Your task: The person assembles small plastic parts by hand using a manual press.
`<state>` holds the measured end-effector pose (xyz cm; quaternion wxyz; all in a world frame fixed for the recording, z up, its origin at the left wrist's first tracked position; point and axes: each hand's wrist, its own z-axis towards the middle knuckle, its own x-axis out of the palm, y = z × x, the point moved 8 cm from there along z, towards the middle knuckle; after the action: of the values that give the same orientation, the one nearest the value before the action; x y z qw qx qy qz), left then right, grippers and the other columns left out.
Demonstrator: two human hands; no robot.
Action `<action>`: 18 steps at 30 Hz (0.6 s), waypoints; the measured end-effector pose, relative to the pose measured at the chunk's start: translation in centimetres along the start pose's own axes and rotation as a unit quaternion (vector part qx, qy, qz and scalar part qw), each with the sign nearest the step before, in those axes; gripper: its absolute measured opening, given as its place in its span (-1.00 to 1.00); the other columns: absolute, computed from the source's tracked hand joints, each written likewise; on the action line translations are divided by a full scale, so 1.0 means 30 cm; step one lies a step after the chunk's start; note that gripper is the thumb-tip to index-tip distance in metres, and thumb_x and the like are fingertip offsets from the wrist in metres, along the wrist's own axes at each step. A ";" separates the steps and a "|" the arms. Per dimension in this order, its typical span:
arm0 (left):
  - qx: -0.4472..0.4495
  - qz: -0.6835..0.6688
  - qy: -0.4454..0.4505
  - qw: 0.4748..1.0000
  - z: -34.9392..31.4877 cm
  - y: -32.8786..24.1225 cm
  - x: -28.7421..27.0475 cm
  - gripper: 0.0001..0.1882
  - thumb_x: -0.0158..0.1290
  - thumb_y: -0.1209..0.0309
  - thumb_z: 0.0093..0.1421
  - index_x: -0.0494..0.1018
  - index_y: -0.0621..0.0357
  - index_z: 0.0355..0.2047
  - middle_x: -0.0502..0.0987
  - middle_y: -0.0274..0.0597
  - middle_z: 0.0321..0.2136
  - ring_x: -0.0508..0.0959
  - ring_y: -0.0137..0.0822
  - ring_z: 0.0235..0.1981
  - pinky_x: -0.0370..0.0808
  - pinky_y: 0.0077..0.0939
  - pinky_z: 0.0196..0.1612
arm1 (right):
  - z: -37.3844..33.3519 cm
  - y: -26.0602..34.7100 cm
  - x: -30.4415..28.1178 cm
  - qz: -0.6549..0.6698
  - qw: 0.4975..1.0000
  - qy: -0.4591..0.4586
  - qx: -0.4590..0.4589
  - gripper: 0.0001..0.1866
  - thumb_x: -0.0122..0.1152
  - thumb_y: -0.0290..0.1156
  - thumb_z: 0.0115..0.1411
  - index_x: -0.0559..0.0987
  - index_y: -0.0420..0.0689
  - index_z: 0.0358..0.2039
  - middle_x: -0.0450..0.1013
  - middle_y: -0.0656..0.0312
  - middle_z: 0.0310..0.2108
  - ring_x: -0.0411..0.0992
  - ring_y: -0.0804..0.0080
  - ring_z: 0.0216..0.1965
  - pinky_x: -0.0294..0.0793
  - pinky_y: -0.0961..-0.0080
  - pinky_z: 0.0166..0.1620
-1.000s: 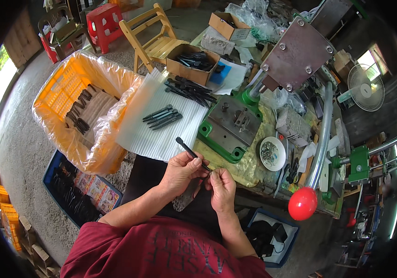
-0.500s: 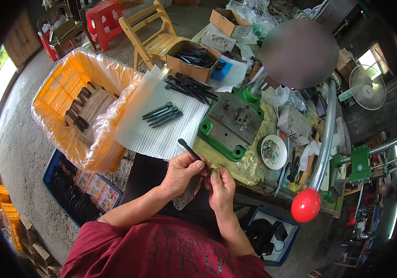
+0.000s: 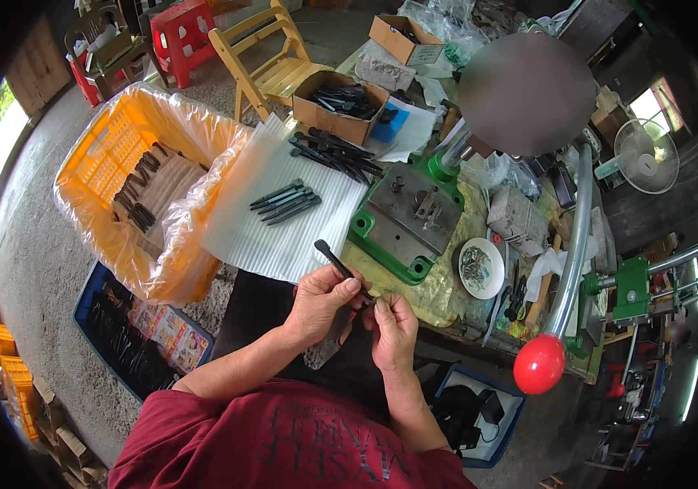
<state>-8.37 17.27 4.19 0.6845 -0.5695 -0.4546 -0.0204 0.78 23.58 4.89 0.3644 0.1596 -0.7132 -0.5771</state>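
Observation:
My left hand [image 3: 322, 303] grips a slim black handle-like piece [image 3: 332, 257], its flattened end sticking out up and to the left. At the piece's lower end, the thumb and fingers of my right hand [image 3: 394, 328] are pinched together; whatever small part lies between them is hidden. Both hands are close together in front of my chest, just short of the bench. Beyond them, several similar black pieces [image 3: 287, 201] lie side by side on a white foam sheet [image 3: 231, 232], with a looser pile [image 3: 334, 155] behind.
A green hand press [image 3: 404, 273] with a steel plate stands on the bench; its long lever ends in a red knob [image 3: 539, 364]. Beside it sits a white bowl [image 3: 500, 277] of small metal parts. An orange crate [image 3: 92, 175] lined with plastic stands left, a cardboard box [image 3: 345, 124] behind.
My right hand has shifted very slightly to the right at the lower end of the black piece. The left hand keeps its grip almost unmoved.

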 end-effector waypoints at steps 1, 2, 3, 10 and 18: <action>0.008 0.004 -0.003 1.000 0.002 -0.003 0.001 -0.86 -0.03 0.41 0.06 0.38 0.22 -0.40 0.45 -0.29 -0.47 0.38 -0.56 -0.56 0.40 -0.72 -0.47 | 0.001 -0.003 -0.002 0.000 1.000 0.000 0.000 -0.88 -0.12 -0.44 0.14 0.30 -0.18 -0.50 0.17 0.38 -0.67 0.11 0.69 -0.63 0.11 0.77 -0.56; 0.008 0.004 -0.002 1.000 0.003 -0.001 0.002 -0.86 -0.03 0.41 0.06 0.38 0.22 -0.40 0.45 -0.29 -0.47 0.38 -0.56 -0.56 0.40 -0.72 -0.47 | 0.002 0.000 -0.003 -0.014 1.000 0.001 -0.009 -0.89 -0.12 -0.44 0.14 0.29 -0.18 -0.50 0.16 0.39 -0.67 0.10 0.69 -0.64 0.10 0.77 -0.56; 0.005 0.001 0.001 1.000 0.003 0.002 0.005 -0.86 -0.03 0.41 0.06 0.38 0.22 -0.39 0.46 -0.29 -0.47 0.38 -0.56 -0.55 0.40 -0.71 -0.47 | 0.003 0.004 -0.003 -0.028 0.999 0.003 -0.019 -0.89 -0.12 -0.44 0.14 0.29 -0.17 -0.49 0.16 0.39 -0.67 0.09 0.70 -0.64 0.10 0.78 -0.57; 0.025 0.039 -0.001 0.999 0.025 -0.028 0.030 -0.84 0.01 0.39 0.03 0.38 0.21 -0.40 0.47 -0.18 -0.45 0.44 -0.48 -0.54 0.41 -0.67 -0.46 | 0.028 0.016 -0.008 0.002 0.999 -0.023 -0.024 -0.90 -0.10 -0.44 0.13 0.28 -0.16 -0.49 0.17 0.40 -0.64 0.08 0.73 -0.63 0.07 0.79 -0.58; 0.032 0.086 0.045 0.995 0.110 -0.087 0.120 -0.84 -0.02 0.39 0.05 0.36 0.24 -0.41 0.45 -0.23 -0.49 0.46 -0.49 -0.52 0.43 -0.69 -0.50 | 0.069 0.108 -0.039 -0.097 0.987 -0.063 -0.111 -0.84 -0.08 -0.37 0.14 0.29 -0.18 -0.48 0.19 0.38 -0.64 0.12 0.70 -0.64 0.12 0.77 -0.57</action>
<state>-9.66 20.77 8.28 0.7214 -0.5829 -0.3730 0.0271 0.75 26.74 7.39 0.2766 0.1504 -0.6472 -0.6943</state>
